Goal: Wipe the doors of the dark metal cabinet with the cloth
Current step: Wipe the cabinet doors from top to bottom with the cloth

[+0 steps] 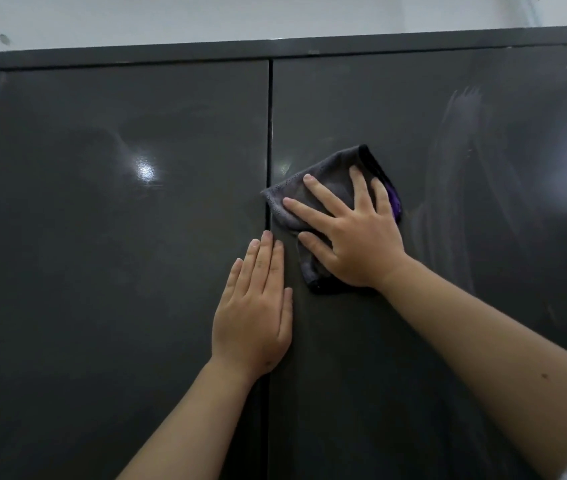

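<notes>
I observe my left hand (252,311) flat, fingers straight and together, forearm bare and extended up from below. My right hand (351,233) lies flat with fingers spread, forearm reaching in diagonally from the lower right

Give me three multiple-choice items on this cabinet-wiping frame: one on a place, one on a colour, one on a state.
1. Where does the cloth lie?
A. on the left door
B. on the right door, beside the centre gap
C. on the cabinet's top edge

2. What colour shows at the cloth's right edge?
A. purple
B. yellow
C. red

3. How is the left hand placed?
A. gripping a handle
B. hanging away from the cabinet
C. flat, fingers straight, over the gap between the doors

Answers:
1 B: the right hand presses the cloth onto the right door, its corner reaching the centre gap.
2 A: a purple strip shows beside the little finger.
3 C: palm and straight fingers lie against the doors, holding nothing.
</notes>
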